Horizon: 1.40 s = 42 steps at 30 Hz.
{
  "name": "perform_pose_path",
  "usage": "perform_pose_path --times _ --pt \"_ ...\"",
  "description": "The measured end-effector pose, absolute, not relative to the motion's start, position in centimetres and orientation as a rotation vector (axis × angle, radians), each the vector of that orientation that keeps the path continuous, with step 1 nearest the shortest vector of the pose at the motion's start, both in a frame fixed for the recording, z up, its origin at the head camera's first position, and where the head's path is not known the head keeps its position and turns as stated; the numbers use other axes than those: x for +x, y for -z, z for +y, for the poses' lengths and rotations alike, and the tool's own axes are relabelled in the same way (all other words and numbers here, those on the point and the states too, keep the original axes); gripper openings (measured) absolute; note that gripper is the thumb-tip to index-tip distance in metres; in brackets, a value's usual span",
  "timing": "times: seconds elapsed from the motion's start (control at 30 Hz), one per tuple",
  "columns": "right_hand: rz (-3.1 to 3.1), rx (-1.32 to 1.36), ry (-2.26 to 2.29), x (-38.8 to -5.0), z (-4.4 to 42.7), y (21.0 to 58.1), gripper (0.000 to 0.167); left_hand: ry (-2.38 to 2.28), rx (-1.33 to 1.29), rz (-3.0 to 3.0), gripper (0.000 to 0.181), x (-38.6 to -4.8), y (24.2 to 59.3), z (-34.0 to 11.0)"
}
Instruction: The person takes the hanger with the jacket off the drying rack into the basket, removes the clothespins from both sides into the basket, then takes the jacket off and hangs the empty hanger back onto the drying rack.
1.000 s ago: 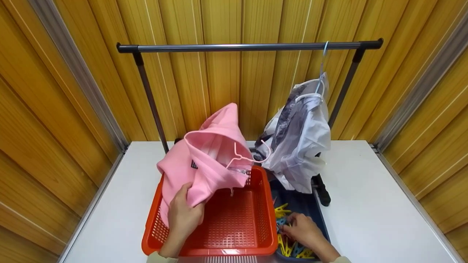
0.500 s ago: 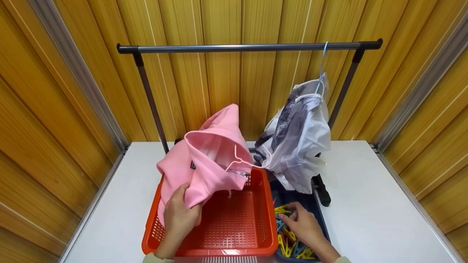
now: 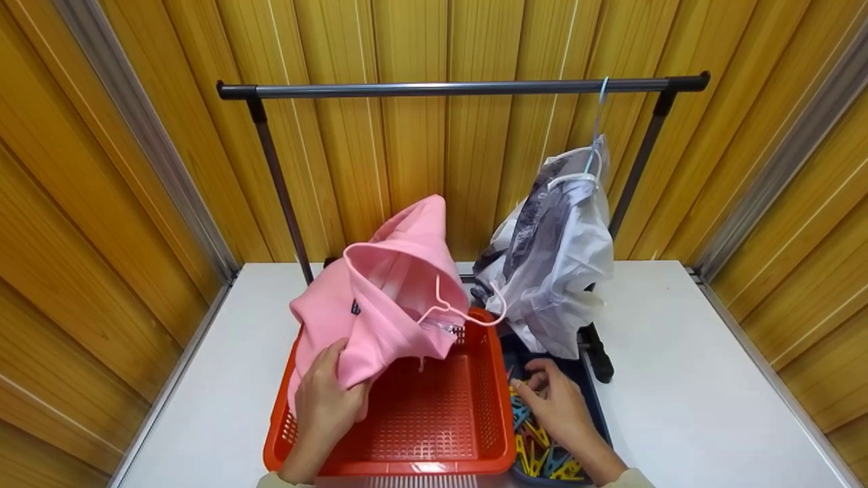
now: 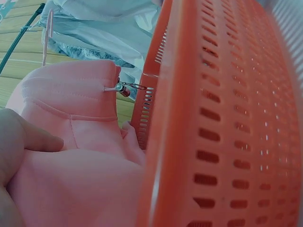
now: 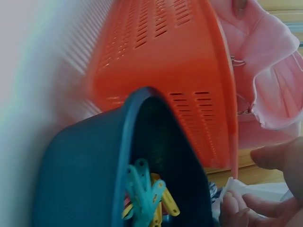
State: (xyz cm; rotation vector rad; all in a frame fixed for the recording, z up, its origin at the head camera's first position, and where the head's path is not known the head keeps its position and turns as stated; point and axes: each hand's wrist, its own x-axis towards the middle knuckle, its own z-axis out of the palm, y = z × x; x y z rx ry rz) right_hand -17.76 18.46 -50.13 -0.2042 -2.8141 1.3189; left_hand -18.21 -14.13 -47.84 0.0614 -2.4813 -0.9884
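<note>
My left hand [image 3: 329, 400] grips the gathered edge of a pink zip hoodie [image 3: 400, 339], thumb on top of the cloth. A pink clothes hanger [image 3: 444, 310] sits inside the hoodie, its hook sticking out of the neck opening to the right. Under the hoodie stands a red perforated basket [image 3: 505, 434]. My right hand [image 3: 559, 407] hovers over a dark blue bin [image 3: 597, 407] of yellow, blue and red clothespins [image 3: 532, 457]. Its thumb and fingers are bent but apart, and the right wrist view shows nothing between them.
A dark metal clothes rack [image 3: 434, 89] spans the back of the white table [image 3: 692, 379]. From its right end a light blue hanger [image 3: 602, 102] holds a white and grey garment [image 3: 563, 251], reaching down over the bin. Wood-look panels [image 3: 475, 176] enclose the area.
My right hand has moved slightly up and away from the clothespins. My left hand and its part of the hoodie have shifted slightly left, and the hanger hook has swung lower.
</note>
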Motion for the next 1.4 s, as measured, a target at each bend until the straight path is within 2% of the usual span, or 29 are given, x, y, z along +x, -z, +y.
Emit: perform_pose_path --times 0.77,1.03,1.4 --pt "-2.656 0.029 -1.668 -19.1 16.0 46.4 0.05 0.643 -0.184 -2.321 0.055 -18.1 48.8 -15.1" --pt "-2.612 0.016 -1.736 -19.9 15.0 46.1 0.052 0.561 -0.232 -2.311 0.055 -18.0 48.8 -15.2" --pt "-2.784 -0.058 -1.624 -20.9 14.0 46.0 0.064 0.567 -0.206 -2.364 0.054 -17.7 48.7 -15.1"
